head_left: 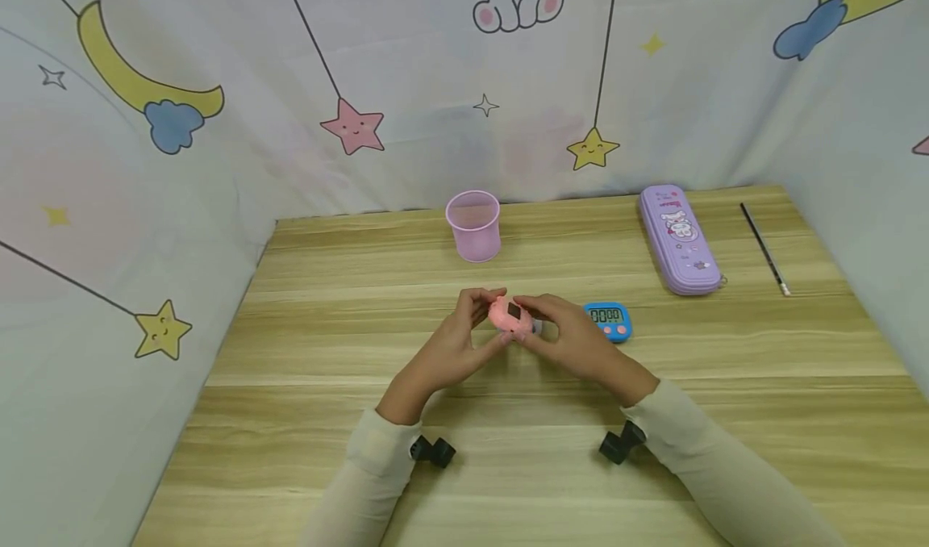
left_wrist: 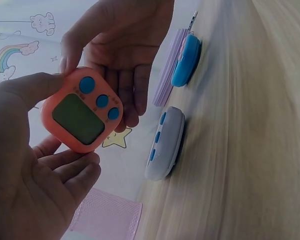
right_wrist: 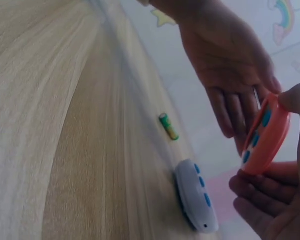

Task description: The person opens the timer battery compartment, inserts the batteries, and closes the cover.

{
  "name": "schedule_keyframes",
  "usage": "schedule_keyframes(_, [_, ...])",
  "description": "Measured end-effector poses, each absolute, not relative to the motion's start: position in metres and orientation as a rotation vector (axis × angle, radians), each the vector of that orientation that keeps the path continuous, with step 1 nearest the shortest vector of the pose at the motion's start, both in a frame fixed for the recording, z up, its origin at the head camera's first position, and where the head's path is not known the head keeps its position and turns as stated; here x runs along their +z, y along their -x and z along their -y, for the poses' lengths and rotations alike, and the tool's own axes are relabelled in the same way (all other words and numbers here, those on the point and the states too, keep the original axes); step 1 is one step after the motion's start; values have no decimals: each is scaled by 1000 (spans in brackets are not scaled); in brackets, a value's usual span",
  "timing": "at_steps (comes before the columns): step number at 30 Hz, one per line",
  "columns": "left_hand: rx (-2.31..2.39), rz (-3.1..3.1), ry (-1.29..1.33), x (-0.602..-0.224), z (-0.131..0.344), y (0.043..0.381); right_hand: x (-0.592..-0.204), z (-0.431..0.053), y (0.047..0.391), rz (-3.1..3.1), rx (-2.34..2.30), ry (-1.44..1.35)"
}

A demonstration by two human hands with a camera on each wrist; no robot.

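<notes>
Here's the left hand [head_left: 460, 339], right in the middle of the head view, thumb and fingers gripping the pink timer [head_left: 506, 315]. And the right hand [head_left: 573, 336] is on it too, pinching from the other side! That timer sits at frame centre, lifted clear of the tabletop [head_left: 312, 442], a dark square showing toward the head camera. The left wrist view catches its other face: blank screen [left_wrist: 79, 119], three blue buttons.

Close by, a white gadget [left_wrist: 165, 144] rests on the tabletop, mostly hidden behind the hands from above. Over in the right wrist view, near mid-frame, there's a green battery [right_wrist: 168, 126] lying beyond it.

Just beside the right hand, the blue timer [head_left: 608, 322], zeros on its display. Further up, top of centre, a pink cup [head_left: 477, 242] stands upright. Out to the upper right: purple pencil case [head_left: 678, 240], then a pencil [head_left: 764, 247] lying slantwise. Behind everything, a white curtain [head_left: 421, 71] with stars and moons fills the top.
</notes>
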State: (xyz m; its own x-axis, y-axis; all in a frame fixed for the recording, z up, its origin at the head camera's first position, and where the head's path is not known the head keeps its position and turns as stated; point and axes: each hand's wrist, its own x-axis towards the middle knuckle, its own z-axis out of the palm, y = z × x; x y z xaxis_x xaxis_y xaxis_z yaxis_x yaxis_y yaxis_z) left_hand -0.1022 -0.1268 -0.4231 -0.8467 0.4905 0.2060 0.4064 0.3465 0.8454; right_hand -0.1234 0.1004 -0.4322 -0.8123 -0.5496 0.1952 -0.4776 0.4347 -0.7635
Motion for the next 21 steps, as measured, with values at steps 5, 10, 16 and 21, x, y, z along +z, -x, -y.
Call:
schedule_keyframes(5, [1524,-2497,-831,-424,128,104,-436,-101,125,-2723,-1227,1020])
schedule_keyframes(10, [1418,-2539,-833,-426,131,105,-440,-101,127,-2798,-1149,1105])
schedule_keyframes(16, [1251,-2624,-795,-425,134,105,-441,-102,126,-2823,-1104,1152])
schedule_keyframes(21, [1140,-2650,-746,-426,134,106,-443,-102,127,-2846,-1073,1188])
